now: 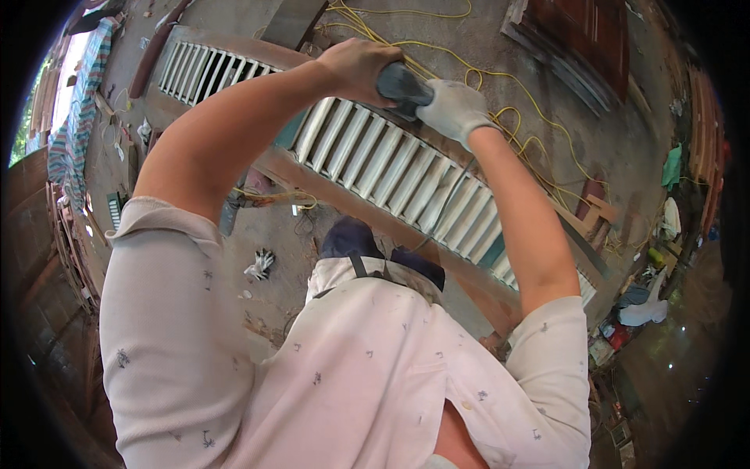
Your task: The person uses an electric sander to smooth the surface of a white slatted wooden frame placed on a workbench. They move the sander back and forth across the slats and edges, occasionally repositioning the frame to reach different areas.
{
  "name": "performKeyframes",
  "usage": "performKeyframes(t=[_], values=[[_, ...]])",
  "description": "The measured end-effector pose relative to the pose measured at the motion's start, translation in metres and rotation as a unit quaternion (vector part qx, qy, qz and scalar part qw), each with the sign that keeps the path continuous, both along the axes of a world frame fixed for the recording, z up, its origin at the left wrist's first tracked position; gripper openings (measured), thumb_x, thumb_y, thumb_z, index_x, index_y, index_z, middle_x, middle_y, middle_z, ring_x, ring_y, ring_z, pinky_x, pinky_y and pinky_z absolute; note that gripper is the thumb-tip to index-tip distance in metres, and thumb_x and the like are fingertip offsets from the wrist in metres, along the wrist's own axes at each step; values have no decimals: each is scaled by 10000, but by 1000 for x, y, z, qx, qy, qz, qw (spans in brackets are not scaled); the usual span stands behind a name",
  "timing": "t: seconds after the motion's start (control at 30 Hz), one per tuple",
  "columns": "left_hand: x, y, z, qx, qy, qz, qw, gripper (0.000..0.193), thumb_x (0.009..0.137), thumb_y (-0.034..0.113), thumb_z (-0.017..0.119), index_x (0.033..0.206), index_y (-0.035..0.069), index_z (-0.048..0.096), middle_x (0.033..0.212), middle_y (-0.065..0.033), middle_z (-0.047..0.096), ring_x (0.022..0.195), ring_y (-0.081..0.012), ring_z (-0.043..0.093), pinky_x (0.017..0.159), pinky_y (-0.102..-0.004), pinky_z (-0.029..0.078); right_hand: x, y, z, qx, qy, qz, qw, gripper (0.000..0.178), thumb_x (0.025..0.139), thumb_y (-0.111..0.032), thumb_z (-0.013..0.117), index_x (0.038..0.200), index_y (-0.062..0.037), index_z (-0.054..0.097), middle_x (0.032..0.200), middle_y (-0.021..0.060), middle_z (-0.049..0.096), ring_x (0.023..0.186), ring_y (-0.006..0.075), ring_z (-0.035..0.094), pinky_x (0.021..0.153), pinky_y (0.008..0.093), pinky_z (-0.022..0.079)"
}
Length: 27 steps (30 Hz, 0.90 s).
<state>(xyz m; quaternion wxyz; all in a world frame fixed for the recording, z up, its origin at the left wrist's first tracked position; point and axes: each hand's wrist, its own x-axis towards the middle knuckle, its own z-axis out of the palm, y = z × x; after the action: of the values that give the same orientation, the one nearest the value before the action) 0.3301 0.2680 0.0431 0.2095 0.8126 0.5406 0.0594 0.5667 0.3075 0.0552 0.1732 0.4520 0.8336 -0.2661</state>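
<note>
A dark grey power tool, apparently a sander (404, 86), sits at the far edge of a long louvered wooden shutter (269, 166). My bare left hand (353, 69) is closed round the tool's left end. My right hand (455, 109), in a whitish glove, grips its right end. The tool's underside is hidden, so I cannot tell whether it touches the wood. White slats (391, 162) fill the shutter's sections inside a brown frame. A thin dark cord (451, 194) crosses the slats below my right hand.
Yellow cord (539, 109) lies in loops on the floor beyond the shutter. Dark red-brown wooden panels (582, 43) are stacked at the far right. A glove (260, 264) lies on the floor to the left. Mixed clutter, including a white bag (644, 311), lines the right side.
</note>
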Motion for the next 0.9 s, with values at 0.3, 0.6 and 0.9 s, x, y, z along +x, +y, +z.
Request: performKeyframes(t=[0.3, 0.6, 0.9], values=[[164, -9, -27, 44, -44, -28, 998, 657, 730, 536, 880, 1186, 95, 706, 1162, -123, 774, 1098, -370, 771, 969, -482, 625, 163, -22, 2, -22, -66, -65, 995, 419, 930, -408, 705, 1246, -136, 752, 1246, 173, 792, 1192, 386, 739, 1001, 514, 579], [341, -28, -25, -1, -109, -58, 992, 552, 754, 405, 845, 1169, 64, 718, 1115, -137, 768, 1059, -335, 788, 887, -446, 640, 299, -33, -2, -49, -110, -102, 987, 644, 831, -548, 814, 1290, -102, 745, 1331, 212, 763, 1254, 421, 704, 1066, 504, 553], [261, -17, -26, -24, -103, -92, 990, 641, 744, 428, 881, 1252, 83, 695, 1160, -138, 770, 1110, -324, 777, 939, -451, 623, 224, -36, -2, -38, -101, -86, 990, 613, 855, -550, 808, 1252, -84, 764, 1292, 217, 775, 1228, 418, 718, 1044, 520, 570]])
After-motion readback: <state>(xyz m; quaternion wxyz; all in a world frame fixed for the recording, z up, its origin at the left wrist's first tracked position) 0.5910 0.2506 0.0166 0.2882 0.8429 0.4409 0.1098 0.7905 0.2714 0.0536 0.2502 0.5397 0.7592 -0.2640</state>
